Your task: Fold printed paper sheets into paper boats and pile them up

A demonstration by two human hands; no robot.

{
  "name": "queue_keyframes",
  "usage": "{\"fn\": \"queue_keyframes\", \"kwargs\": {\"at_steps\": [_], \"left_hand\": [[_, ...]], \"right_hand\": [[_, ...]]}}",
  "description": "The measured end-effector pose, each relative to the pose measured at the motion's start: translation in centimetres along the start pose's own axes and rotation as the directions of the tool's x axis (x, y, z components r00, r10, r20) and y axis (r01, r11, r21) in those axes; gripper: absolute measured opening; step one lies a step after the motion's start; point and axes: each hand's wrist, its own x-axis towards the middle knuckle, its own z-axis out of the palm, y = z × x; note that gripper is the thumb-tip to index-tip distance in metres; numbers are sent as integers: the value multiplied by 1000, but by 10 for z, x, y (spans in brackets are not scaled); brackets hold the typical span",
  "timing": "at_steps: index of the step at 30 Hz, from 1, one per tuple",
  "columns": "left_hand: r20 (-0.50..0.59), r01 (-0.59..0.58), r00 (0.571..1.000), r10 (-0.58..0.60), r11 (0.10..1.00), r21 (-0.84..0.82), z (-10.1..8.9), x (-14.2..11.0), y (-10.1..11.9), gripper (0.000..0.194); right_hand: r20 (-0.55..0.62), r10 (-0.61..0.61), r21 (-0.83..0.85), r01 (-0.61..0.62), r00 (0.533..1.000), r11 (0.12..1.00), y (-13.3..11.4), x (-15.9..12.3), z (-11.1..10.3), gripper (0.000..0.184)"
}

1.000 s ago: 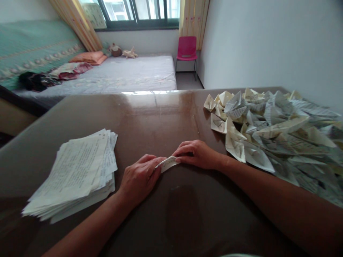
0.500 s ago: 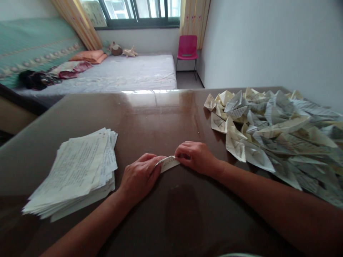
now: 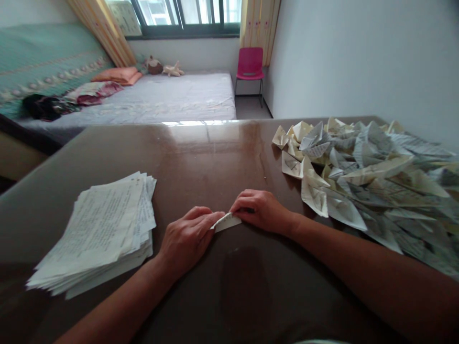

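Note:
A small folded strip of printed paper (image 3: pixel 228 222) lies low over the brown tabletop, between my two hands. My left hand (image 3: pixel 188 234) grips its left end, fingers closed with the thumb along the fold. At the other end, my right hand (image 3: pixel 260 209) pinches the paper between thumb and fingers. Both ends of the paper are hidden under the fingers. Left of my left hand sits a stack of printed sheets (image 3: pixel 100 224), slightly fanned. Folded paper boats (image 3: pixel 315 186) are heaped beyond my right forearm.
The glossy brown table (image 3: pixel 201 162) reaches to a bed (image 3: pixel 190 95) at the far side. A pink chair (image 3: pixel 250 64) stands by the window wall. A white wall (image 3: pixel 358 57) runs along the right, behind the boat heap. The rim of some pale object (image 3: pixel 321 341) shows at the bottom edge.
The fingers of both hands have shifted slightly along the paper's upper fold, and the hands are a little closer together. The stack and the boats stay in place.

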Motion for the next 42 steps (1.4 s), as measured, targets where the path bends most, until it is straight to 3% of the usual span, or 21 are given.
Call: {"fn": "queue_keyframes", "kwargs": {"at_steps": [6, 10, 17, 20, 23, 26, 30, 33, 38, 42], "left_hand": [[-16, -118, 992, 121, 986, 121, 1, 2, 3, 35], [33, -182, 983, 179, 967, 181, 0, 3, 5, 37], [124, -186, 979, 161, 956, 228, -6, 6, 13, 38], [171, -177, 976, 139, 956, 233, -8, 5, 16, 54], [188, -162, 975, 119, 958, 237, -9, 3, 19, 52], [165, -143, 980, 107, 964, 222, -7, 3, 21, 49], [114, -100, 990, 78, 975, 200, -3, 2, 26, 49], [104, -95, 992, 76, 977, 191, -1, 0, 30, 52], [148, -77, 987, 55, 985, 151, -2, -2, 36, 54], [176, -59, 984, 40, 993, 105, -6, -2, 41, 53]], "right_hand": [[21, -65, -190, 68, 998, 979, -5, 0, -3, 17], [111, -79, -195, 100, 991, 976, -4, 0, -11, 21], [225, -134, -238, 188, 965, 953, -3, -5, -25, 33], [168, -37, -223, 74, 985, 972, -3, -5, -24, 29], [87, 150, -217, -128, 985, 968, -4, -5, -23, 18], [101, 258, -225, -231, 961, 947, -6, -6, -23, 11], [143, 266, -177, -240, 953, 954, -9, -7, -21, 10], [87, 281, -186, -261, 956, 947, -12, -5, -16, 11], [25, 262, -253, -247, 965, 935, -22, -3, -3, 27], [46, 251, -238, -233, 967, 943, -25, -4, 0, 22]]}}
